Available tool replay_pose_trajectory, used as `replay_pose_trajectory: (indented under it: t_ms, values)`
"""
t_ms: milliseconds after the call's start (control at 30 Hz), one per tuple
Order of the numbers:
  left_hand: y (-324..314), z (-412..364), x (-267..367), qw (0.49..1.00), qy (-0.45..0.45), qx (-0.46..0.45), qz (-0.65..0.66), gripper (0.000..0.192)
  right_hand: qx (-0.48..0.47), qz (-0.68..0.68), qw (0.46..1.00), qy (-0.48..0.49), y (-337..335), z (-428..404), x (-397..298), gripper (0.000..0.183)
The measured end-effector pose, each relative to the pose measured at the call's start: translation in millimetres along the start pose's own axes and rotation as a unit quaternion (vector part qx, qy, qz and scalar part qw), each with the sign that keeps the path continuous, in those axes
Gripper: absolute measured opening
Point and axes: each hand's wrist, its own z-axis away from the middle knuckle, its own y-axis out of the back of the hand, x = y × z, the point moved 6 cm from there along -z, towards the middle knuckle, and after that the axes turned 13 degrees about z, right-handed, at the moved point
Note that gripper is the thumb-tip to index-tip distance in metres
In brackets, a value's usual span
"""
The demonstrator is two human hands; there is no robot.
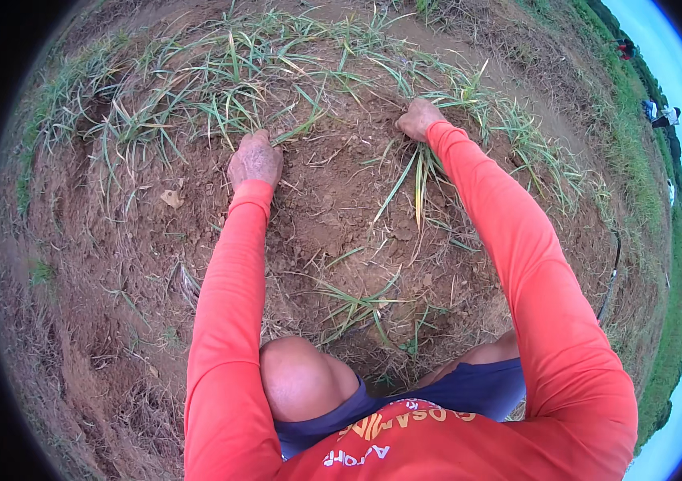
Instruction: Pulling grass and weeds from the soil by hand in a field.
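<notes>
My left hand (256, 157) is low over the brown soil (329, 198), back upward, at the near edge of a row of narrow-leaved green plants (232, 66). Its fingers point down and are mostly hidden; a leaf tuft (302, 127) spreads just right of them. My right hand (420, 119) is farther right with its fingers curled, at the soil beside the same row. Long green and yellow leaves (418, 180) stick out below its wrist. Whether either hand grips a plant is hidden. A loose-looking clump of leaves (368, 303) lies on the ground nearer my knees.
My bent knee (302, 376) is close behind my left forearm. A dry leaf (172, 198) lies left of my left hand. At right, a dark thin hose or cable (614, 270) runs along the ground. Several people, one in white (670, 115), are far off near the field's edge.
</notes>
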Motion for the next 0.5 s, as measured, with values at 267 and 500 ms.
replay_pose_trajectory:
  t_ms: [267, 500]
  values:
    - [15, 8, -31, 1.000, 0.026, 0.001, -0.009, 0.027, 0.030, -0.091, 0.993, -0.063, 56, 56, -31, 0.042]
    - [12, 7, -21, 0.999, 0.040, -0.021, -0.014, 0.031, 0.064, -0.071, 0.994, -0.056, 78, 83, -5, 0.050]
